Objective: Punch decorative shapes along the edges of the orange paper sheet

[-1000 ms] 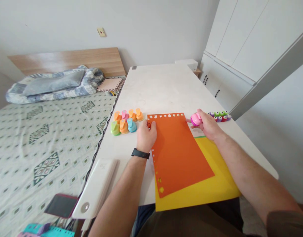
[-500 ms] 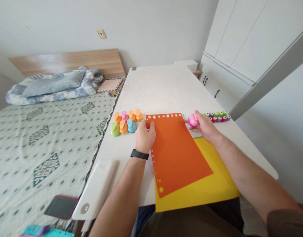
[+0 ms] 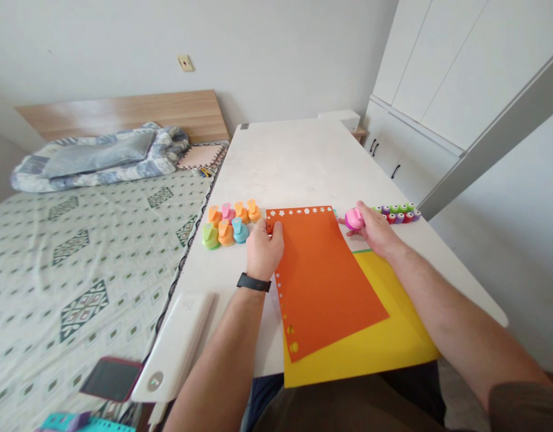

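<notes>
An orange sheet of paper [image 3: 323, 282] lies askew over a yellow sheet [image 3: 393, 288]. Small shapes, such as flowers and stars, are punched along its top and left edges. My left hand [image 3: 265, 247] pinches the orange sheet near its upper left corner. In my right hand [image 3: 376, 231] is a pink craft punch [image 3: 354, 218], at the sheet's upper right edge; whether the paper is inside its slot I cannot tell. More craft punches, orange, pink, green and blue, stand left of my left hand, among them a blue punch [image 3: 239, 230].
Small colourful stampers [image 3: 398, 213] stand in rows beyond my right hand. A long white device [image 3: 175, 345] lies along the table's left edge, with a dark tablet [image 3: 111, 379] beside it on the bed [image 3: 123, 252]. A white table [image 3: 294, 156] stretches away to the wall.
The pink punch and my right hand have shifted very slightly to the right. My left hand and the orange sheet stay almost still.
</notes>
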A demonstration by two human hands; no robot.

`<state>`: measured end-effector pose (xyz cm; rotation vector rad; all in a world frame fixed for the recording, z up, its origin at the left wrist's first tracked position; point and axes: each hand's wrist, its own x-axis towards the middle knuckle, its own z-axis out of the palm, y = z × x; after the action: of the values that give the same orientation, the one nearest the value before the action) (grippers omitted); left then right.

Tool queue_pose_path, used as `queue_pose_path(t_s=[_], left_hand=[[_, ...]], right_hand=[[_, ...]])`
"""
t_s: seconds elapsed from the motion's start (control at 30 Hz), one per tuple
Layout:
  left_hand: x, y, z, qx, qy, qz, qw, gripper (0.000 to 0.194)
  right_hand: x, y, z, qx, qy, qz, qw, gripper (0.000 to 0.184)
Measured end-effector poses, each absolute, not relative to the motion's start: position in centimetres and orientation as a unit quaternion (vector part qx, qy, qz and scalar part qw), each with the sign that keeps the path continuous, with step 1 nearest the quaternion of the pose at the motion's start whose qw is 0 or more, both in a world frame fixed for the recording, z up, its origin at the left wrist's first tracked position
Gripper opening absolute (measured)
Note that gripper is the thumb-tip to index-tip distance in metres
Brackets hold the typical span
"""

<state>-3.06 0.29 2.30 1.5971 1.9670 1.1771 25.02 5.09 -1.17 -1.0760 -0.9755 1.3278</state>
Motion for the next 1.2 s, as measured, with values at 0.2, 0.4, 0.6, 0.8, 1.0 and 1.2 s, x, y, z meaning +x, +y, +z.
queue_pose_path(t_s=[0.2,0.4,0.6,0.8,1.0,1.2], left_hand=[[-3.2,0.2,2.6,0.565,0.685,0.426,0.174,0.028],[-3.6,0.4,2.4,0.552,0.672,0.453,0.197,0.03],[-3.5,0.7,2.2,0.515,0.663,0.488,0.239,0.025],[-3.3,1.0,2.2,0.483,0.663,0.51,0.259,0.021],[-3.2,1.3,1.8,0.469,0.651,0.528,0.279,0.022],[-2.8,1.5,1.1,0.475,0.626,0.54,0.301,0.023]], right_hand=[[25.4,5.4,-0.6,-0.451,-0.392,0.545,0.588,0.045],[25.6,5.5,-0.5,-0.472,-0.39,0.503,0.61,0.045],[25.9,5.2,0.1,-0.481,-0.371,0.52,0.601,0.049],[26.0,4.8,0.9,-0.432,-0.409,0.514,0.618,0.045],[26.1,4.5,1.4,-0.426,-0.457,0.506,0.595,0.039],[23.7,3.2,5.8,-0.415,-0.5,0.513,0.56,0.041]])
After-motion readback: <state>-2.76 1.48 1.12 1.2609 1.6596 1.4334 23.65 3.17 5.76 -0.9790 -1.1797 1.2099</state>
